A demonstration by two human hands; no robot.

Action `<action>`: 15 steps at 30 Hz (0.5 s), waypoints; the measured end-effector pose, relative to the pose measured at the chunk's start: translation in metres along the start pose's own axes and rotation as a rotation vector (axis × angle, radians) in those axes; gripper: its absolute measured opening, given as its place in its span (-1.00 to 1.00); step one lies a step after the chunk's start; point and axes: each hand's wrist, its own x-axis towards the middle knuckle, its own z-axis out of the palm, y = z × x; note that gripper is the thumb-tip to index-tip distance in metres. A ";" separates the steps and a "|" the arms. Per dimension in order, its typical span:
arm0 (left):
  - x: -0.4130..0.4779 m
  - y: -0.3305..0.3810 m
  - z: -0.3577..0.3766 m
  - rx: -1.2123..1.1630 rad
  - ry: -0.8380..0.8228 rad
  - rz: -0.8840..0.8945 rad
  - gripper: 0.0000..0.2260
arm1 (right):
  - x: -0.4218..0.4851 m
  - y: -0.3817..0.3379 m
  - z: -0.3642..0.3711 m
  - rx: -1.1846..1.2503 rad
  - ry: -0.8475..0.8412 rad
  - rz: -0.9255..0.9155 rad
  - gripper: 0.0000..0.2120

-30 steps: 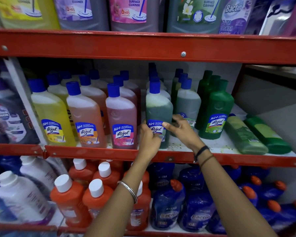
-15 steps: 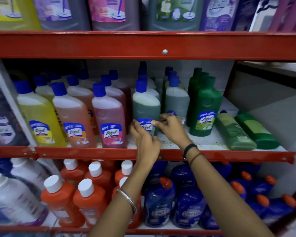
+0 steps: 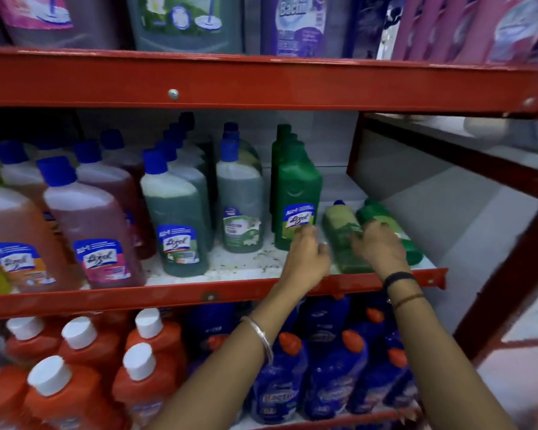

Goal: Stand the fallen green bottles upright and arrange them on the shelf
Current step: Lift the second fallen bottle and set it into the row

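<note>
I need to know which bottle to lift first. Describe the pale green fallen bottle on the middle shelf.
The pale green bottle lies on its side on the white shelf board, blue cap pointing toward the back. It looks like translucent plastic, blurred here. It rests between the upright dark green bottle and the other fallen green bottle. The right hand reaches over it; grip unclear.

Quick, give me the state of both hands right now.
Left hand: open, holding nothing, beside the upright green bottle.
Right hand: over the two fallen green bottles; grip cannot be told.

One head-worn camera looks forward and slightly down, close to the middle shelf (image 3: 230, 294), arms reaching in.
</note>
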 end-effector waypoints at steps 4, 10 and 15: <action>0.026 0.009 0.037 0.038 -0.156 -0.258 -0.69 | 0.007 0.004 0.000 -0.062 -0.063 -0.019 -0.72; 0.056 0.010 0.050 -0.108 -0.146 -0.530 -0.61 | 0.015 0.006 -0.007 -0.040 -0.083 -0.021 -0.76; 0.060 0.014 0.043 -0.365 -0.229 -0.567 -0.47 | 0.015 0.011 -0.013 0.048 -0.128 -0.010 -0.77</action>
